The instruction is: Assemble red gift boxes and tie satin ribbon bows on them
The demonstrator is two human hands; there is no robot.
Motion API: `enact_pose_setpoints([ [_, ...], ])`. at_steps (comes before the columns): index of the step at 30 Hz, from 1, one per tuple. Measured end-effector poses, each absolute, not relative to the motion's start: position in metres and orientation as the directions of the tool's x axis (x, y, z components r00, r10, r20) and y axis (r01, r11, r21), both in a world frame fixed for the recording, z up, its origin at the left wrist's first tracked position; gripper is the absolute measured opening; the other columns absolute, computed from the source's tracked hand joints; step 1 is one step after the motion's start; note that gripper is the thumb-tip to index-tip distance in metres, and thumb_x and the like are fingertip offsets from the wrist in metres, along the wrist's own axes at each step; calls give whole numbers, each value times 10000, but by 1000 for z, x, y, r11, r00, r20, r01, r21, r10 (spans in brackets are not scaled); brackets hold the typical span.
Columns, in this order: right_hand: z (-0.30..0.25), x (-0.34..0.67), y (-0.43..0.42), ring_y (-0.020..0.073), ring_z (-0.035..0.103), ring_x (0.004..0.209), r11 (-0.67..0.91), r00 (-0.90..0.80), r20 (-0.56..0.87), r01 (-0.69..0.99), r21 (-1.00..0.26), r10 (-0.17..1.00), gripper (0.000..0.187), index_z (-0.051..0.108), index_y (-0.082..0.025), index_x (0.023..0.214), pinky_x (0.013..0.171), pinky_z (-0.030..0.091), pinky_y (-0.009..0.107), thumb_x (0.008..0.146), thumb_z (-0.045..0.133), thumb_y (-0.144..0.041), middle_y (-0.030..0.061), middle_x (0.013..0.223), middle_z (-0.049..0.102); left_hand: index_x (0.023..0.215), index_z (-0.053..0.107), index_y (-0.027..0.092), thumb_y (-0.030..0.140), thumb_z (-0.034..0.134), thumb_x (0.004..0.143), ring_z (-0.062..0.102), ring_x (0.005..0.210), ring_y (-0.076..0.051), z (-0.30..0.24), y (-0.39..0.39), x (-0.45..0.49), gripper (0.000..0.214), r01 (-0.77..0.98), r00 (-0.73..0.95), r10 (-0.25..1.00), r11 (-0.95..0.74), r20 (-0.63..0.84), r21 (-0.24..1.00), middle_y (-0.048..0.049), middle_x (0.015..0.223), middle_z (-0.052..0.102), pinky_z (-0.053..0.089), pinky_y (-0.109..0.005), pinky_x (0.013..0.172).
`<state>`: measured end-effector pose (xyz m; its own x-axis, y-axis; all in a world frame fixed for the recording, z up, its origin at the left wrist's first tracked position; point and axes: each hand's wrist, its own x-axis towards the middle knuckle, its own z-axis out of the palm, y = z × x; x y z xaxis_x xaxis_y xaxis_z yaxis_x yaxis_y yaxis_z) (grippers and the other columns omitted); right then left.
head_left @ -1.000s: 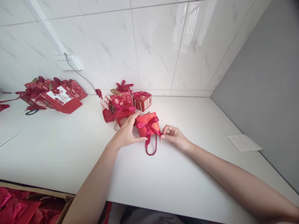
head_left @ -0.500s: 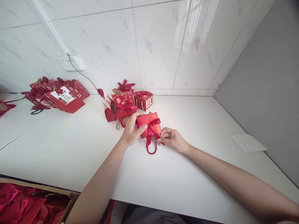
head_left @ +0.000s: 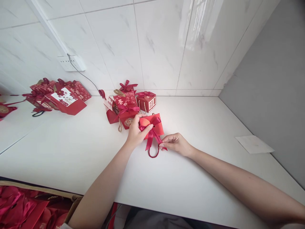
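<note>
A small red gift box (head_left: pixel 157 126) with a dark red ribbon bow (head_left: pixel 152 133) and a red cord handle (head_left: pixel 153 154) lies on the white counter (head_left: pixel 166 178). My left hand (head_left: pixel 137 131) grips the box's left side, thumb pressed on the bow's knot. My right hand (head_left: pixel 175 143) pinches the end of a ribbon tail just right of the box, fingers closed on it.
Behind the box stand several red gift boxes with bows (head_left: pixel 126 106). A pile of flat red bags (head_left: pixel 59 97) lies at the far left below a wall socket (head_left: pixel 71 63). A white paper (head_left: pixel 254 144) lies at right. A carton of red bags (head_left: pixel 26 208) sits below the counter edge.
My right hand has drawn the ribbon tail down and to the right of the box. My left thumb has moved onto the bow's knot. The box has tilted slightly.
</note>
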<state>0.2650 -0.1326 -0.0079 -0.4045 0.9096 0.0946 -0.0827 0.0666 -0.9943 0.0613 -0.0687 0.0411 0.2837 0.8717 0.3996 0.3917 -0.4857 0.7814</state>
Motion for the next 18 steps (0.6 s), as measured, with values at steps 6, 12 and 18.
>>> enact_pose_setpoints([
  [6, -4, 264, -136, 142, 586, 618, 70, -370, 67, -5, -998, 927, 336, 704, -159, 743, 638, 495, 295, 805, 710, -489, 40, 719, 687, 1151, 484, 244, 375, 658, 824, 611, 1001, -210, 42, -67, 63, 393, 420, 273, 872, -488, 406, 765, -36, 1102, 617, 483, -372, 912],
  [12, -12, 273, -124, 96, 466, 501, 93, -237, 11, 339, -936, 971, 263, 638, -172, 738, 490, 365, 228, 813, 667, -422, -29, 578, 586, 1267, 428, 259, 349, 703, 791, 544, 1204, -241, 36, -66, 62, 557, 376, 299, 846, -529, 441, 761, -75, 1278, 548, 429, -410, 1048],
  [18, -20, 278, -121, 144, 612, 734, 184, -92, 161, 367, -912, 983, 512, 444, -221, 1297, 598, 495, 285, 808, 585, -274, 105, 1247, 550, 1512, 106, 307, 389, 785, 715, 286, 1450, -289, 33, -66, 56, 1051, 325, 410, 842, -494, 351, 806, -125, 1550, 275, 286, -466, 1183],
])
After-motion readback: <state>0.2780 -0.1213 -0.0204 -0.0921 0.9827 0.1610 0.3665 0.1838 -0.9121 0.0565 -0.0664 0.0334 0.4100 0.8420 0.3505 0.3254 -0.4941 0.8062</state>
